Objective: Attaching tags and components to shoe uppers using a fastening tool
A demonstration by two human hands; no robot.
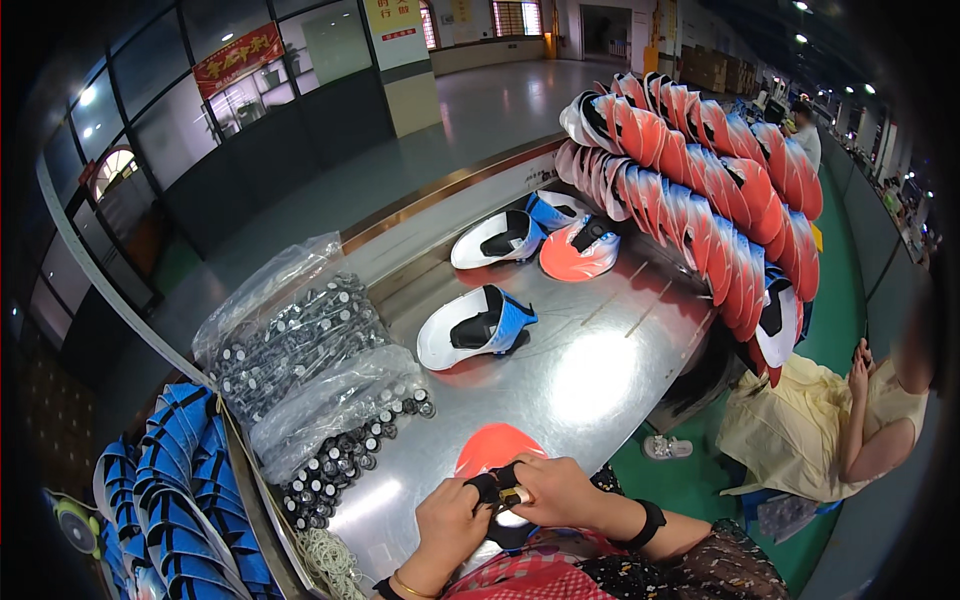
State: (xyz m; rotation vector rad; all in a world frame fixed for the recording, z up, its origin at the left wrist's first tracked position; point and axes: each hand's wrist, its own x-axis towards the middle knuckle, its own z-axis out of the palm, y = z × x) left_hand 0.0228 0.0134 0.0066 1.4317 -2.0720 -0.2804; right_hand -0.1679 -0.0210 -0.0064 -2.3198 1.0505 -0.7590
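Note:
At the near edge of the metal table, my left hand (pixel 452 530) and my right hand (pixel 562 494) are closed, close together, over a curved red shell piece (pixel 498 445). Between their fingers is a small black fitting (pixel 512 495) with a pale brownish part; its exact kind is hard to make out. Black wraps cover some fingertips. The lower part of the shell piece, white and dark, is partly hidden under my hands. Farther up the table rests a white and blue shell piece (pixel 455 330) with a black lining.
Left, clear plastic bags (pixel 300 345) hold many small black parts, some loose (pixel 340 465), beside pale string (pixel 330 560). Blue shells (pixel 185 490) are stacked beyond the table's left edge. Red shells (pixel 690 190) pile up at the far right. A seated person (pixel 880 420) is at right.

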